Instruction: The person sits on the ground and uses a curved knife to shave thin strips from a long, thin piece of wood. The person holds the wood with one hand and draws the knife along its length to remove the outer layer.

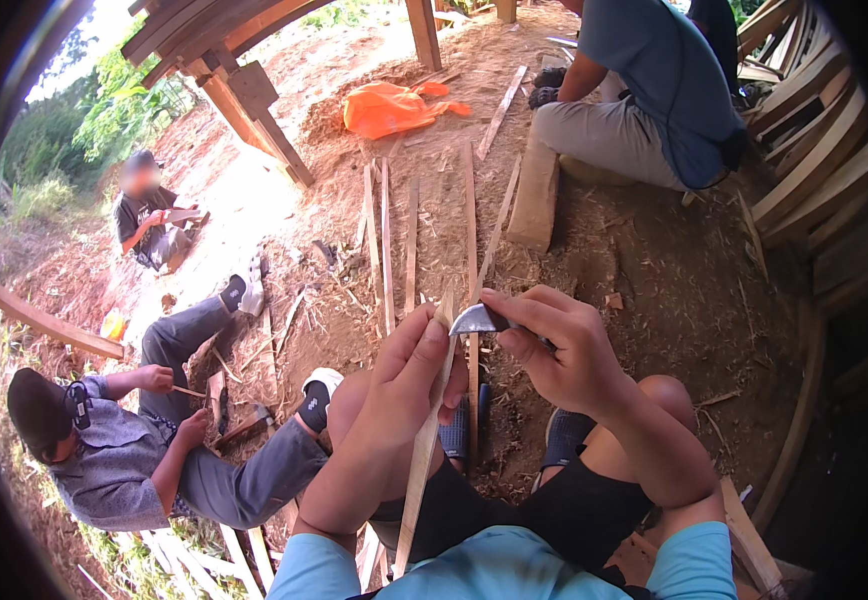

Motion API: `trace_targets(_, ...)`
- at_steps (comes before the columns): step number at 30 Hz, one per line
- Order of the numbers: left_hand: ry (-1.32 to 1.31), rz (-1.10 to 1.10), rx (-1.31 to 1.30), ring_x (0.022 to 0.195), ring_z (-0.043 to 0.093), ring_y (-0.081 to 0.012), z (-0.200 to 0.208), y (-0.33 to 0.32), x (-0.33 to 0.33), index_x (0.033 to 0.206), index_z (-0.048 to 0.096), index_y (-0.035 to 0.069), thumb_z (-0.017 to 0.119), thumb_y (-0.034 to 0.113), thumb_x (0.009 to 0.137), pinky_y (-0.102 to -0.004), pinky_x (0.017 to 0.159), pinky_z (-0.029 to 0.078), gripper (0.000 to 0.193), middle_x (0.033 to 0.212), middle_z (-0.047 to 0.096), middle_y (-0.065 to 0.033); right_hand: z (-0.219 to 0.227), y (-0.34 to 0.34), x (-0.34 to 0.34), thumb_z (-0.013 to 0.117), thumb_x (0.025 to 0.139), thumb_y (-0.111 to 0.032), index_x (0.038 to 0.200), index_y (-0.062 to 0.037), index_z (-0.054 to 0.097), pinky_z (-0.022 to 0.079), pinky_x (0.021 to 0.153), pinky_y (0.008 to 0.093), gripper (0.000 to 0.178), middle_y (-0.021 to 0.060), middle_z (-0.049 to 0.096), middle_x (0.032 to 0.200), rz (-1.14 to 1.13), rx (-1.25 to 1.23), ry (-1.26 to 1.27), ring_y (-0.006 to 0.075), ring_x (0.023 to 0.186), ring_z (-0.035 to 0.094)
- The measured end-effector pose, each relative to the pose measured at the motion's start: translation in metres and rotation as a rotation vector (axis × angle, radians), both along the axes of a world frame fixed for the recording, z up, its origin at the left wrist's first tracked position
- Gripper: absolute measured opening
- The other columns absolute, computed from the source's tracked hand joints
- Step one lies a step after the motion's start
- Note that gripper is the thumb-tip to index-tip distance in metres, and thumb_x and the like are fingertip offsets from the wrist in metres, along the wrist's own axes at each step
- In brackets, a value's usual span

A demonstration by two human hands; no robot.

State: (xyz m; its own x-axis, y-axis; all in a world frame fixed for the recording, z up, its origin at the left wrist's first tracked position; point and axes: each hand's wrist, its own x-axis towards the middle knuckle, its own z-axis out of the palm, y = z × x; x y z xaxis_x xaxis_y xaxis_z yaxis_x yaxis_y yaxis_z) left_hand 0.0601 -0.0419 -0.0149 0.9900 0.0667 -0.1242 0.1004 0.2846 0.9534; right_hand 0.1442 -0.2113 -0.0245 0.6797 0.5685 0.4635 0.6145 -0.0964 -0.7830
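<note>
My left hand [406, 365] is closed around a thin pale wooden strip [418, 470], which slants from its fingers down past my lap. In my right hand [576, 355] is a knife with a short curved blade [473, 320], pinched between thumb and fingers. Its handle is mostly hidden by the hand. The blade lies against the upper part of the strip, just beside my left fingertips. Both hands are above my knees, close together.
Several long wooden strips [413, 235] lie on the dirt ahead. Beyond them are an orange plastic bag [389, 110] and a wooden block [532, 205]. One person [119, 465] sits at left, another [644, 90] at far right, a third [154, 215] further back. Curved boards [834, 150] are stacked right.
</note>
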Motion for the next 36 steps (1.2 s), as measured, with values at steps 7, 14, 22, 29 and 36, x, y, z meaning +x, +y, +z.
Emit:
trace_targets(7, -0.046, -0.105, -0.087, 0.037, 0.040, -0.0110, -0.002, 0.002, -0.002, 0.105, 0.046, 0.003, 0.031, 0.025, 0.101, -0.0218, 0.034, 0.034, 0.026, 0.058, 0.046, -0.0051, -0.002, -0.002, 0.002, 0.064, 0.083, -0.008, 0.113, -0.0031, 0.064, 0.050, 0.063, 0.0325, 0.030, 0.0125, 0.064, 0.083, 0.063, 0.010, 0.024, 0.0251, 0.071, 0.063)
trace_targets(14, -0.120, 0.007, 0.122, 0.037, 0.039, -0.0081, -0.012, -0.012, -0.008, 0.113, 0.044, 0.001, 0.032, 0.031, 0.102, -0.0204, 0.034, 0.032, 0.034, 0.055, 0.044, -0.0023, 0.001, -0.008, 0.004, 0.064, 0.082, -0.004, 0.115, -0.0020, 0.064, 0.049, 0.061, 0.0301, 0.033, 0.0124, 0.064, 0.084, 0.044, -0.037, -0.064, 0.0219, 0.068, 0.062)
trace_targets(22, -0.217, 0.030, 0.129, 0.037, 0.039, -0.0045, -0.010, -0.017, -0.010, 0.095, 0.041, 0.004, 0.031, 0.031, 0.102, -0.0180, 0.036, 0.030, 0.029, 0.050, 0.045, 0.0008, 0.002, -0.005, 0.005, 0.065, 0.083, -0.008, 0.114, -0.0019, 0.065, 0.051, 0.060, 0.0281, 0.031, 0.0117, 0.063, 0.084, -0.004, 0.005, -0.161, 0.0211, 0.068, 0.064)
trace_targets(29, -0.175, 0.081, 0.237, 0.039, 0.039, -0.0037, -0.008, -0.026, -0.011, 0.093, 0.042, 0.004, 0.032, 0.029, 0.102, -0.0181, 0.037, 0.030, 0.029, 0.053, 0.045, 0.0011, -0.001, -0.003, 0.010, 0.068, 0.080, -0.010, 0.115, -0.0127, 0.066, 0.050, 0.052, 0.0318, 0.036, 0.0067, 0.063, 0.080, -0.276, 0.034, -0.288, 0.0221, 0.062, 0.063)
trace_targets(36, -0.166, 0.075, 0.226, 0.040, 0.040, -0.0040, -0.003, -0.026, -0.007, 0.091, 0.042, 0.005, 0.033, 0.028, 0.102, -0.0189, 0.037, 0.031, 0.027, 0.053, 0.044, 0.0016, -0.001, -0.002, 0.005, 0.067, 0.082, -0.012, 0.116, -0.0143, 0.065, 0.050, 0.052, 0.0328, 0.034, 0.0066, 0.062, 0.081, -0.328, 0.006, -0.267, 0.0226, 0.061, 0.062)
